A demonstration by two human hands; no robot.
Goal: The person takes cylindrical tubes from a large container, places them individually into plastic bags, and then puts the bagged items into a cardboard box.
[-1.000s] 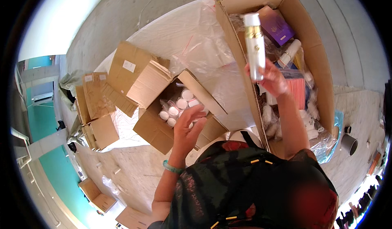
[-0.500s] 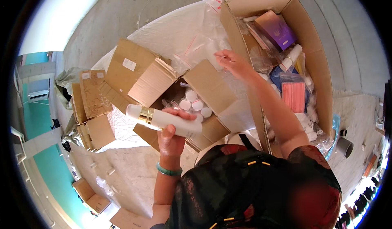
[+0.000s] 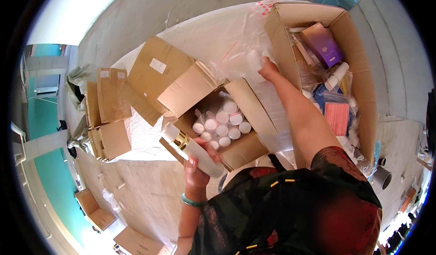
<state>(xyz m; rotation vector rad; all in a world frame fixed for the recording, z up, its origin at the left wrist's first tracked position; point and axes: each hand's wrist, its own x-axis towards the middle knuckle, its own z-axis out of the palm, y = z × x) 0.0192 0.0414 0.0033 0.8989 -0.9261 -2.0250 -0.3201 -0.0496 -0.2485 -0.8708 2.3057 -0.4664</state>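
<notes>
Since the earlier frame the white bottle (image 3: pixel 193 150) has dropped a little lower at the near edge of the small cardboard box (image 3: pixel 236 150), and the right hand (image 3: pixel 269 69) has reached further out toward the clear plastic bags (image 3: pixel 240 57) beside the big cardboard box (image 3: pixel 359 73).

The left hand (image 3: pixel 197 171) has its fingers wrapped around the bottle's white body, its gold collar and cap pointing up and away to the left. The right hand's fingers look loosely spread on or just above the plastic, gripping nothing that shows.

My reading is that the bottle is being packed into the small box, among the white-capped bottles (image 3: pixel 222 127) standing upright there. Placing it would call for turning it upright over a free gap.

Both boxes rest on a white sheet (image 3: pixel 200 41) spread over a concrete floor (image 3: pixel 136 196). More cardboard boxes (image 3: pixel 106 114) lie to the left, with teal walls beyond.
</notes>
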